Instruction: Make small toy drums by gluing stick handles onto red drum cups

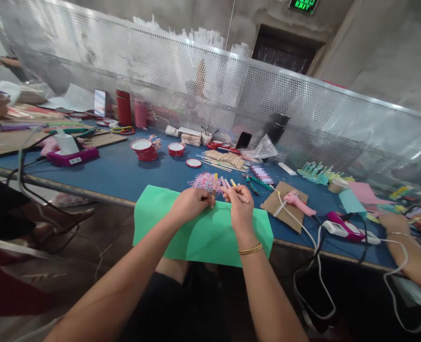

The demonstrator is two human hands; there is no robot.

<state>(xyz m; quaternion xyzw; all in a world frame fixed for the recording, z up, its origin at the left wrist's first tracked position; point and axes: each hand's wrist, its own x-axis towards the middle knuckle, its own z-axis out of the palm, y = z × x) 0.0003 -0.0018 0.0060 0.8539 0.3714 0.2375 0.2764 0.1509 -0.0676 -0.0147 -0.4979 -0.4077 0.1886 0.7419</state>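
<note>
My left hand (pixel 193 204) pinches a short, thin yellow-tipped stick (pixel 215 182) upright between thumb and fingers. Close beside it, my right hand (pixel 242 204) is closed around several short sticks (pixel 226 182), their purple and yellow ends poking out past the fingers. Both hands are over a green sheet (pixel 199 242) that hangs over the table edge toward my lap. Just behind them lies a heap of tiny pink and blue loops (pixel 198 180), like small rubber bands, partly covered by my hands. The exact kind of stick is too small to make out.
Round red-edged tins (pixel 144 151) and wooden sticks (pixel 228 159) lie beyond on the blue table (pixel 114 178). At right are pliers (pixel 251 185), a pink glue gun (pixel 299 203) on cardboard, a purple power strip (pixel 346 227) and cables. Co-workers' hands show at both sides.
</note>
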